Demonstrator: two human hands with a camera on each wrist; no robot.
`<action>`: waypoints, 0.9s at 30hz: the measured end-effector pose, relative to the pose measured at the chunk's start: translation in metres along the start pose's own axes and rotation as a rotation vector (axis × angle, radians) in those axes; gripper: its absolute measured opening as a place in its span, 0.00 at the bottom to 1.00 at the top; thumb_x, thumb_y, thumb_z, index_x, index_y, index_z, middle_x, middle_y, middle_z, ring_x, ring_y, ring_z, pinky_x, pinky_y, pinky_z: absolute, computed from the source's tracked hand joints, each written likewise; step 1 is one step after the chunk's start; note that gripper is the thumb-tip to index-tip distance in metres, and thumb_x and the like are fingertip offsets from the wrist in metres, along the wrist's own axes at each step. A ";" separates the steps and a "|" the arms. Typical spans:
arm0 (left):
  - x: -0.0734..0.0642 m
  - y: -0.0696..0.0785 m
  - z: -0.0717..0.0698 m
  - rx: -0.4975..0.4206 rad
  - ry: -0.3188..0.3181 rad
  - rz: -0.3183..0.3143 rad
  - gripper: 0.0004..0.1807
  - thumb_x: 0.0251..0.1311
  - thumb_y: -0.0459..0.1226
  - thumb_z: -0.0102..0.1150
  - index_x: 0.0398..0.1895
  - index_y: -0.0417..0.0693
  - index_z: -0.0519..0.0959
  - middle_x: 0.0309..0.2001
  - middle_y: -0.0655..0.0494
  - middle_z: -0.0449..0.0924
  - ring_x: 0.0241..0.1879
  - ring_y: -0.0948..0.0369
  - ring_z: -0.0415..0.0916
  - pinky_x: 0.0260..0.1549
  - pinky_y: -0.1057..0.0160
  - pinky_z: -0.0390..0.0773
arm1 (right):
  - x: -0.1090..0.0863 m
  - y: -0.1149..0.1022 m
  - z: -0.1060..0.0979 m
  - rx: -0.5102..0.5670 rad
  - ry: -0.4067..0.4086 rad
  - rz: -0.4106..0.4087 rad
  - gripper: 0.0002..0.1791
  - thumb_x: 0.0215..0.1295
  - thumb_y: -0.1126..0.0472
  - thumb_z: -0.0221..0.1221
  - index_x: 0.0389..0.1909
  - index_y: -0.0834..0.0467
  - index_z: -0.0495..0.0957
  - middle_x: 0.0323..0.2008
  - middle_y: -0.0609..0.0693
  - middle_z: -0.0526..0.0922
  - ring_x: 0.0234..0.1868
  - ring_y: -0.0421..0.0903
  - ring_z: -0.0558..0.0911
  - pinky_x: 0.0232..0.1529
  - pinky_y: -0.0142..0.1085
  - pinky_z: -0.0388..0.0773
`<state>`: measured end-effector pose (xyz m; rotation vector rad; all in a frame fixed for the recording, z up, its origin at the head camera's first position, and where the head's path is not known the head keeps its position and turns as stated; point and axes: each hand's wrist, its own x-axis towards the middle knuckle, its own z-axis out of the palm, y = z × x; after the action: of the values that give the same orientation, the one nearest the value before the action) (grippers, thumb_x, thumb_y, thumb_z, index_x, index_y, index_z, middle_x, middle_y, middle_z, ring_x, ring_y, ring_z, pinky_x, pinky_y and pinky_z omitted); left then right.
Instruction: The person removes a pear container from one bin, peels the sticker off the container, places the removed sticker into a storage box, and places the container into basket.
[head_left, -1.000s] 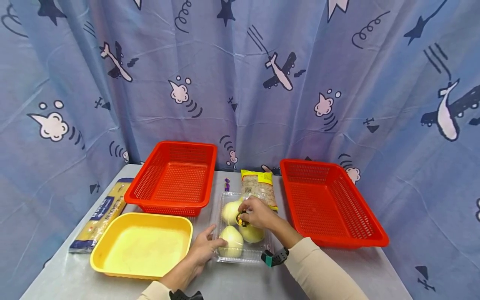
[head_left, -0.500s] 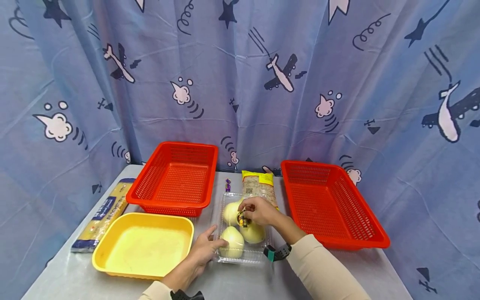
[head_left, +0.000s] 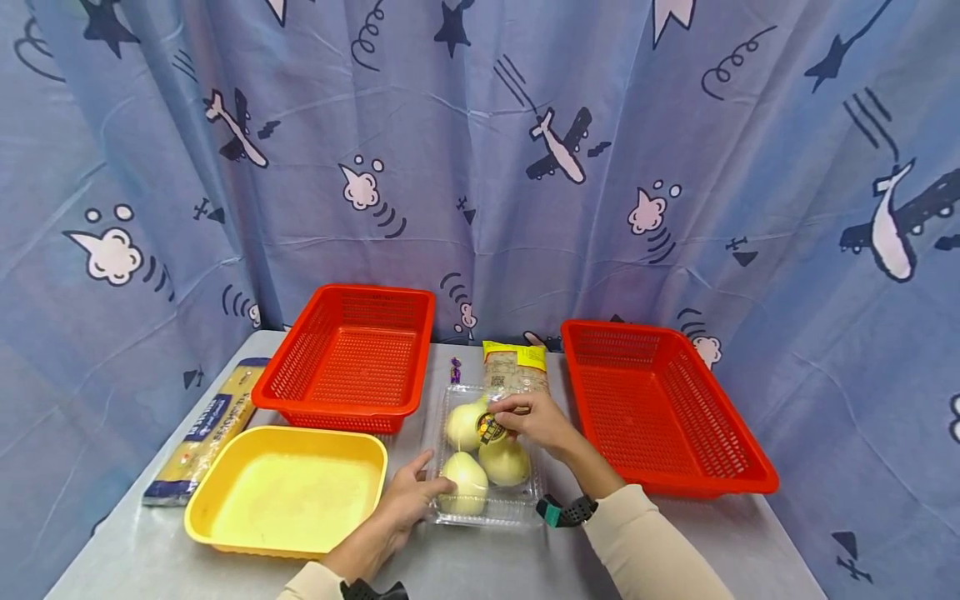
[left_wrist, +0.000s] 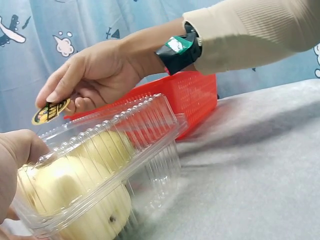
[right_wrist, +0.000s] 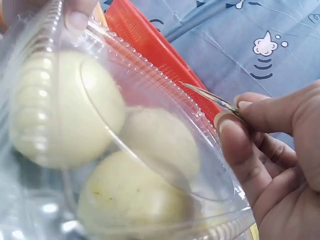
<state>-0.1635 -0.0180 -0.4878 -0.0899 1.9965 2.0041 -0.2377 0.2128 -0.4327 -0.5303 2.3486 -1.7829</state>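
A clear plastic clamshell box (head_left: 517,510) with several pale yellow pears (head_left: 463,485) inside lies on the table, its lid down. My left hand (head_left: 405,497) holds its near left side; the thumb (right_wrist: 77,22) lies on the lid in the right wrist view. Just above the lid, my right hand (head_left: 534,422) pinches a round black-and-yellow sticker (head_left: 490,428) between thumb and index finger. Seen edge-on in the right wrist view, the sticker (right_wrist: 210,98) is thin and slightly bent. In the left wrist view the sticker (left_wrist: 50,111) stands apart from the lid.
Red plastic baskets stand at back left (head_left: 341,408) and right (head_left: 660,482). A yellow tray (head_left: 285,492) sits left of my left hand, beside a long noodle packet (head_left: 206,429). Behind the box are a yellow-topped bag (head_left: 517,362) and a small purple-wrapped sweet (head_left: 455,370).
My right hand has shifted slightly right, and the sticker has turned so more of its printed face shows. My left hand and the box have stayed in place.
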 end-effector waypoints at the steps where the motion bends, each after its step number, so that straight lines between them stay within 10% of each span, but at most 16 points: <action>1: 0.000 0.000 0.000 0.001 0.001 -0.001 0.48 0.48 0.33 0.64 0.72 0.32 0.53 0.54 0.33 0.68 0.37 0.53 0.70 0.27 0.63 0.71 | -0.002 0.001 0.000 0.023 0.011 0.005 0.11 0.62 0.74 0.60 0.44 0.76 0.80 0.37 0.62 0.84 0.23 0.43 0.78 0.26 0.35 0.79; 13: 0.000 0.000 0.000 -0.006 0.017 -0.016 0.47 0.48 0.32 0.65 0.72 0.33 0.54 0.53 0.35 0.68 0.23 0.60 0.66 0.18 0.68 0.68 | -0.021 0.007 0.002 0.196 0.093 -0.023 0.16 0.61 0.76 0.59 0.49 0.80 0.75 0.48 0.70 0.78 0.34 0.48 0.84 0.42 0.42 0.81; 27: -0.002 0.011 -0.001 0.036 0.030 0.018 0.47 0.47 0.30 0.66 0.71 0.29 0.54 0.50 0.35 0.68 0.33 0.54 0.70 0.27 0.63 0.74 | -0.036 0.011 0.010 0.187 0.174 -0.074 0.17 0.58 0.78 0.60 0.49 0.80 0.75 0.46 0.69 0.76 0.35 0.44 0.83 0.39 0.38 0.81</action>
<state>-0.1645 -0.0193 -0.4768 -0.0952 2.0584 1.9883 -0.2034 0.2193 -0.4496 -0.4581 2.2613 -2.1361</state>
